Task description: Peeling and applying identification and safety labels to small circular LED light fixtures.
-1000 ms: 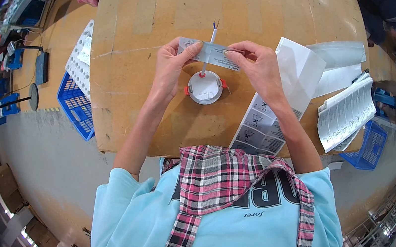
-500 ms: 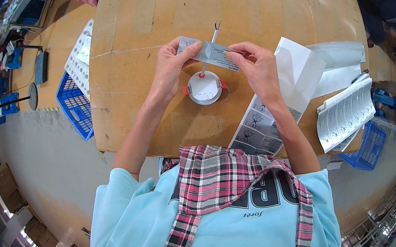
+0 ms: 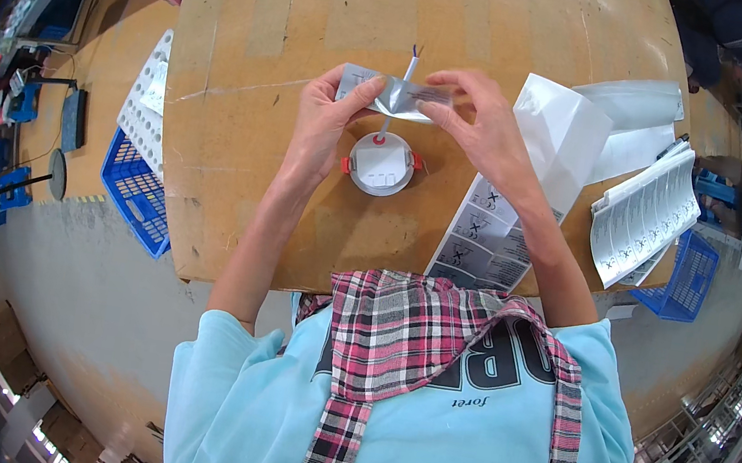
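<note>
My left hand pinches the left end of a silver-grey printed label between thumb and fingers. The label's other end is gripped by my right hand, and its middle is bent. It passes across the white cable, whose bare wire ends stick out beyond. That cable runs down to a round white downlight lying on the table, with red clips on its two sides. Whether the label touches the cable, I cannot tell.
A sheet of grey labels on white backing lies beside my right forearm. Further right is a stack of printed sheets. Blue crates stand past the left and right edges of the cardboard-covered table, with a white perforated tray at left.
The label was nearly flat; now its middle is creased and curves around in front of the cable. My right thumb has shifted slightly left, and the cable's tip leans a little further right.
</note>
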`<state>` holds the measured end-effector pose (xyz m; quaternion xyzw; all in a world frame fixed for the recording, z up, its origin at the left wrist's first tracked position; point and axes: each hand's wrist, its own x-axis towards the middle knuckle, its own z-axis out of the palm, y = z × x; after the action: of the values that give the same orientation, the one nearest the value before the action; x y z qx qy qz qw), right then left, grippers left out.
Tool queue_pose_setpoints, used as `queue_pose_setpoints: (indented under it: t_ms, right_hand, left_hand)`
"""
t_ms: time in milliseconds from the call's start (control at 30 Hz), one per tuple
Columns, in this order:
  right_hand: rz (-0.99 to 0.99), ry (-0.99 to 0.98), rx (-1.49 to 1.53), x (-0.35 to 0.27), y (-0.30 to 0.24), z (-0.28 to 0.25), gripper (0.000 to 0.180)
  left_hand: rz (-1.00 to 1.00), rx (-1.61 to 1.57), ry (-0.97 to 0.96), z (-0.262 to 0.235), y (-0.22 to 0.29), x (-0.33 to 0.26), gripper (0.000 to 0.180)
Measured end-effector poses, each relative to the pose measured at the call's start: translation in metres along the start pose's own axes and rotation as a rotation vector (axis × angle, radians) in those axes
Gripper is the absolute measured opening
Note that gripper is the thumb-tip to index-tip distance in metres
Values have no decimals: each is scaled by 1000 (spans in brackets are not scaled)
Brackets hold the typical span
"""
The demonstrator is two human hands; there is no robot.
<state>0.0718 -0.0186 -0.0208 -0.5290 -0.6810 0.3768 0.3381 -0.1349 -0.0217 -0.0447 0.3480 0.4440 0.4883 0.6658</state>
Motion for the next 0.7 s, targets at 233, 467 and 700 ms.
queue_pose_setpoints:
  t_ms: [233,467,700]
  right_hand:
    - [-66,-49,-175,19,-8,-2,36]
    - [154,-162,125,24,-5,9,35]
    - [175,-109,205,24,1,7,31]
  left_hand:
    - [43,77,-16,7,-2,2,17]
    - [-1,27,-11,6,-4,2,26]
    - [244,190,239,14,-20,-20,54]
